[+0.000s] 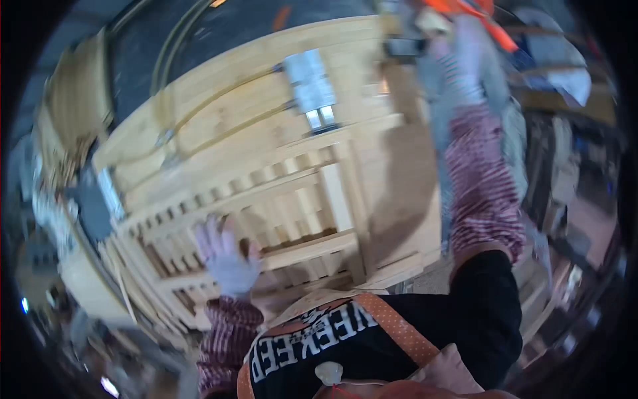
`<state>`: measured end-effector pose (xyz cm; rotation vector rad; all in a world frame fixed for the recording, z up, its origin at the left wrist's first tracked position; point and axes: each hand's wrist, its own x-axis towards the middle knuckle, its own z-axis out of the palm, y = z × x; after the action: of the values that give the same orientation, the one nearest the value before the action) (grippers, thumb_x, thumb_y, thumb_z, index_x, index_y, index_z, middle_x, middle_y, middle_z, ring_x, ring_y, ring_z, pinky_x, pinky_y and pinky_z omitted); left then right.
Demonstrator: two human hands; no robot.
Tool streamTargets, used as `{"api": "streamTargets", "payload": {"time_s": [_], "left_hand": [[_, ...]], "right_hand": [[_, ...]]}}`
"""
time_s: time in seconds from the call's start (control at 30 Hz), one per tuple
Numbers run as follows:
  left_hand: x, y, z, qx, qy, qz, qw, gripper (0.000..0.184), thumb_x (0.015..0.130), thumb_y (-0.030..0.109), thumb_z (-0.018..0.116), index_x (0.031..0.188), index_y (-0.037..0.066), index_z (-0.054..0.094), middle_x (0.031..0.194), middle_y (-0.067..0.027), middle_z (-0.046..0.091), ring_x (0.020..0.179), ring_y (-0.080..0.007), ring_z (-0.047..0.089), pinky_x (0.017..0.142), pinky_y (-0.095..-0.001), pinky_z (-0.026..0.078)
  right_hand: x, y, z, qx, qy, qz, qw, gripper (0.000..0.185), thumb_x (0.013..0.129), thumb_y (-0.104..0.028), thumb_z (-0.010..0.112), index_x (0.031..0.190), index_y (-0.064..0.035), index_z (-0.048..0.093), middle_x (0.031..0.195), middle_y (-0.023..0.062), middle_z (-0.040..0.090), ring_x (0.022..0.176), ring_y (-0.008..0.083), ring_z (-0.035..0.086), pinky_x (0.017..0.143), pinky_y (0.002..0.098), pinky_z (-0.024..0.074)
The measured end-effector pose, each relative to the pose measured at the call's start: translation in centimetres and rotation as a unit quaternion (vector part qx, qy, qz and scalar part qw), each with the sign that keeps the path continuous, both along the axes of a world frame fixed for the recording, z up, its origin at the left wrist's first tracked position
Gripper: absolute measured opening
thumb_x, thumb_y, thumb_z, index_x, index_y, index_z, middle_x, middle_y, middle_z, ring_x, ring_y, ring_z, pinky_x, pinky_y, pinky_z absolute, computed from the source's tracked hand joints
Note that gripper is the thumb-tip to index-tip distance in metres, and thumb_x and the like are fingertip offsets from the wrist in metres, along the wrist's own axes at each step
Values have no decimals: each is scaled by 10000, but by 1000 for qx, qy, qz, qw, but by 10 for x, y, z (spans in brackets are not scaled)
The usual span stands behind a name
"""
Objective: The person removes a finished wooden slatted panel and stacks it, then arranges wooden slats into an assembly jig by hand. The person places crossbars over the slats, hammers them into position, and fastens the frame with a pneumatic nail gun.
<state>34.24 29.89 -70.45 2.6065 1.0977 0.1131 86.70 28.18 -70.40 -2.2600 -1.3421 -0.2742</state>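
Note:
My left hand (228, 258), in a pale glove, lies with fingers spread on a slatted wooden frame (312, 249). It rests over the slats near the frame's front left part and holds nothing. My right arm reaches far forward to the right. At its end my right hand (458, 50), also gloved, is smeared by motion beside a bright orange object (462, 6). Whether the fingers grip that object cannot be made out. A small dark block-like thing (403, 46) is just left of this hand, too blurred to name.
The frame lies on a wooden workbench (405, 173). Behind it a grey metal clamp-like block (309, 80) is mounted, with thin hoses (226, 90) running left. Stacked wooden strips (76, 100) stand at the far left. Blurred timber and clutter (565, 173) fill the right side.

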Motion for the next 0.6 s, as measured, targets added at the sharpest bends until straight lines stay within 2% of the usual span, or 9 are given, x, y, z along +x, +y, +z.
{"api": "streamTargets", "payload": {"time_s": [0.03, 0.1, 0.13, 0.2, 0.27, 0.37, 0.53, 0.57, 0.6], "left_hand": [[-2, -4, 0, 33, 27, 12, 999, 582, 817, 379, 472, 1309, 70, 436, 1399, -172, 374, 1314, -434, 293, 1083, -514, 247], [-3, -9, -2, 59, 59, 17, 996, 568, 806, 361, 474, 1283, 54, 452, 1374, -180, 399, 1301, -442, 307, 1077, -521, 265], [-2, -8, -2, 58, 73, 23, 995, 559, 801, 350, 476, 1270, 46, 462, 1365, -186, 408, 1296, -448, 311, 1070, -526, 274], [1, -6, -6, 67, 42, 7, 997, 555, 797, 336, 479, 1266, 39, 466, 1345, -193, 425, 1287, -454, 322, 1056, -530, 287], [2, -8, 5, 55, -22, -1, 998, 455, 737, 224, 528, 1139, 14, 533, 1257, -220, 490, 1228, -471, 383, 1026, -529, 318], [2, -3, 11, -14, -36, 9, 999, 233, 603, 83, 582, 825, 33, 532, 1031, -178, 557, 1018, -402, 504, 971, -497, 376], [-14, -5, 2, 88, -48, 33, 994, 335, 647, 191, 634, 937, 53, 539, 1055, -107, 551, 1083, -303, 475, 1020, -451, 349], [-17, -5, 2, 95, -30, 37, 994, 330, 660, 209, 633, 940, 57, 545, 1055, -102, 554, 1092, -294, 472, 1028, -446, 345], [-17, -4, 2, 80, -53, 41, 994, 328, 667, 222, 622, 948, 71, 549, 1057, -98, 556, 1081, -292, 481, 1008, -439, 355]], "right_hand": [[-24, -22, 10, 35, 60, 61, 996, 448, 771, -253, 613, 1155, -31, 545, 1054, 148, 586, 939, 296, 557, 847, 379, 434], [-81, -83, 4, -104, -70, 20, 992, 433, 731, -184, 612, 1130, -25, 556, 1092, 155, 582, 971, 320, 563, 864, 395, 437], [-100, -111, 10, -5, -81, 81, 993, 437, 715, -154, 612, 1126, -19, 557, 1100, 163, 587, 972, 328, 568, 861, 393, 446], [-81, -180, 9, -76, 21, -170, 982, 437, 709, -152, 621, 1116, -2, 568, 1055, 169, 608, 928, 329, 582, 842, 372, 459], [-49, -243, 5, -80, -23, -416, 905, 379, 770, -173, 614, 1096, 17, 582, 979, 183, 633, 845, 323, 601, 776, 370, 474], [-45, -305, 1, -180, 103, -376, 903, 373, 811, -227, 591, 1091, 19, 580, 978, 209, 628, 834, 350, 597, 753, 404, 474], [-49, -342, -6, -254, -26, -525, 812, 438, 861, -356, 529, 1098, 8, 588, 1019, 233, 609, 921, 373, 586, 816, 418, 471], [-46, -365, -19, -161, -149, -463, 859, 450, 869, -365, 501, 1121, -3, 588, 1054, 242, 594, 949, 365, 578, 845, 408, 462], [-28, -389, -27, -288, -82, -477, 826, 477, 867, -370, 499, 1171, -8, 561, 1070, 245, 592, 967, 371, 568, 864, 412, 454]]}}
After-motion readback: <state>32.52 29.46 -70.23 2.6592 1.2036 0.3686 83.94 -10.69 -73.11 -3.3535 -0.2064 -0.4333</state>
